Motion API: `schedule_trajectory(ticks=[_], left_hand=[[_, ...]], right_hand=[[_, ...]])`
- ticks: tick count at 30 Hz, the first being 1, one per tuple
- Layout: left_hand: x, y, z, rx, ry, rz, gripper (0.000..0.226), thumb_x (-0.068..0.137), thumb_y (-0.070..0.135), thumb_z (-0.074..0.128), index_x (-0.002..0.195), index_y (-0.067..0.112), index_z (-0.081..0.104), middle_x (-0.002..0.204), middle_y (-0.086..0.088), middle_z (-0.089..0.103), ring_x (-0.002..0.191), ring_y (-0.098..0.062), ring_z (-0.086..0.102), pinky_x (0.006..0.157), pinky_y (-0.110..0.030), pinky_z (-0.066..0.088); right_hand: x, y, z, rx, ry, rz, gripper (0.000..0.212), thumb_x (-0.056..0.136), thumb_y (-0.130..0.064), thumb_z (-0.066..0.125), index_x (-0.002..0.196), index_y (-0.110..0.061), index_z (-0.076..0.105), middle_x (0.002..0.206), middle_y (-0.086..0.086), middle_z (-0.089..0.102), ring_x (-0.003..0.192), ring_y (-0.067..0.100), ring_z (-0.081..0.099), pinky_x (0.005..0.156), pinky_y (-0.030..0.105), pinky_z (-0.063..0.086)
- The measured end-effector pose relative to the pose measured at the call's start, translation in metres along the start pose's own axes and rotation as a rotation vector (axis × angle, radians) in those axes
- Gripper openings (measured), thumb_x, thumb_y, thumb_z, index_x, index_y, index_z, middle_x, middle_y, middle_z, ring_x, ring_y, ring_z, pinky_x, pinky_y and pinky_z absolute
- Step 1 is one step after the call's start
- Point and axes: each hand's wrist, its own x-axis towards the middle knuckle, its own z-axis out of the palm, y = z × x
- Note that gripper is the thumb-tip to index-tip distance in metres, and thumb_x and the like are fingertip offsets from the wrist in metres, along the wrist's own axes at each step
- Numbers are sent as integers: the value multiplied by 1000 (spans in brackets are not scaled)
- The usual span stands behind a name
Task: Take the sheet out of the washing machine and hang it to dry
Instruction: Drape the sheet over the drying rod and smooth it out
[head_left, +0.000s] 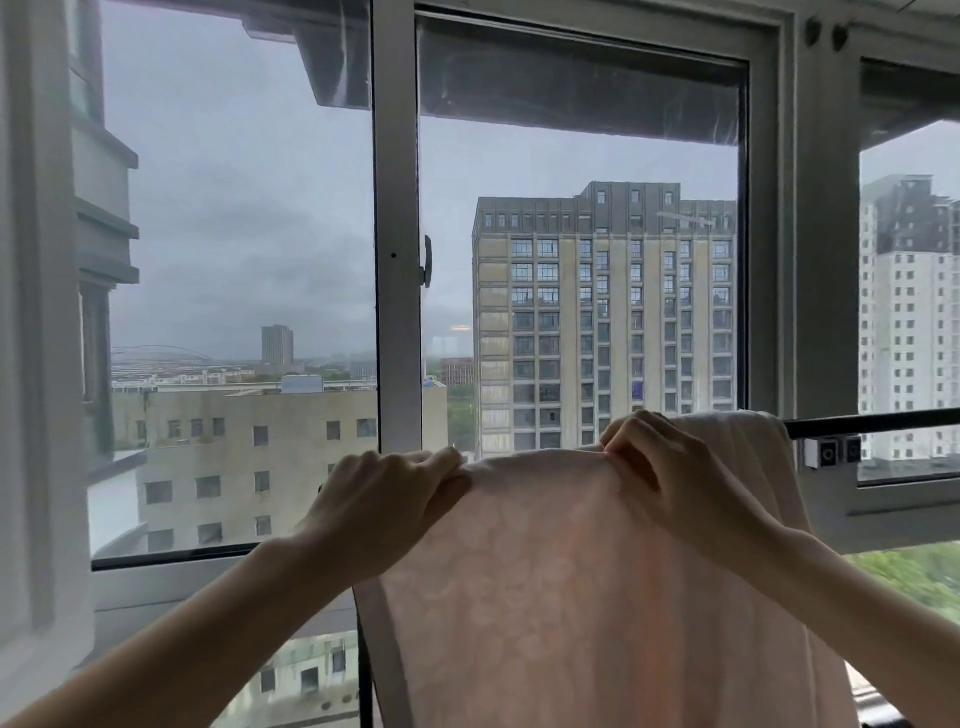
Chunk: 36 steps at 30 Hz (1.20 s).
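A pale pink sheet (597, 597) fills the lower centre of the frame, draped over a dark rail (872, 422) that runs to the right edge. The left hand (384, 499) pinches the sheet's top edge at centre; the right hand (660, 462) pinches it just to the right. Behind them stands a grey-framed window (397, 312), with tower blocks (605, 322) at centre right.

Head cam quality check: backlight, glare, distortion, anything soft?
Head view: strongly backlit by the overcast sky, so the left hand, the right hand and the forearms read dim; daylight glows through the pink sheet. Head view: faint ceiling-light reflection on the window glass. Head view: wide-angle bowing of the window frame at the edges. Head view: overall soft, the near forearms most.
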Motion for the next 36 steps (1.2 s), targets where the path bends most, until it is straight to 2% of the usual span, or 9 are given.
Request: schedule_trajectory(ticks=[4,9,12,13,16,20,24,28,36], left_hand=[[-1,1,-5,16,-68,-15,49,100,55,19,93,26,57,63,13,61,44,-2,55,39,-16,38],[8,6,-2,-48,-202,-63,49,98,56,22,93,25,59,67,12,63,51,-2,59,49,-19,47],[23,14,-12,-187,-384,-209,23,99,39,44,91,25,61,80,8,66,67,-7,63,58,-18,43],[32,20,-14,-224,-388,-223,16,98,28,50,99,23,65,94,8,69,79,-10,66,66,-19,46],[64,50,-8,-365,-325,-241,37,94,20,58,130,23,58,120,7,64,104,-8,63,90,-21,49],[88,71,23,-428,-288,-306,21,87,32,69,105,21,74,95,9,73,73,10,59,68,-3,40],[89,65,29,-439,-220,-416,11,77,30,80,84,21,79,73,13,72,67,2,65,65,-14,50],[90,63,25,-505,-208,-514,7,75,26,81,79,20,79,70,9,73,67,-6,68,64,-21,54],[89,61,27,-572,-207,-575,19,75,2,71,61,8,60,82,7,74,78,-7,69,68,-23,56]], right_hand=[[-5,0,0,43,15,-42,4,91,-19,58,90,-19,55,99,-15,56,97,3,57,83,20,48],[-13,6,-3,111,38,-14,4,93,-19,54,89,-17,54,100,-13,56,98,5,56,83,20,47],[-13,7,-9,75,5,-79,14,93,-28,52,89,-16,57,101,-11,56,98,3,55,85,17,45],[-11,8,-9,44,-8,-113,16,93,-29,52,89,-15,59,101,-10,57,97,4,54,86,18,45],[0,8,-6,-14,-24,-216,17,94,-28,53,91,-14,62,98,-7,59,95,7,54,85,25,47],[9,14,-10,106,15,-295,8,92,-18,60,92,-11,64,95,-4,63,92,10,58,79,26,50],[19,50,-29,18,46,-108,14,89,-20,63,102,-18,66,104,-5,66,102,9,57,85,28,51],[28,70,-27,111,-131,-43,9,89,-20,64,96,-21,69,93,-11,68,86,2,61,82,25,51],[25,98,-32,142,-58,72,10,93,-12,56,91,-16,65,85,-8,64,78,2,58,71,10,42]])
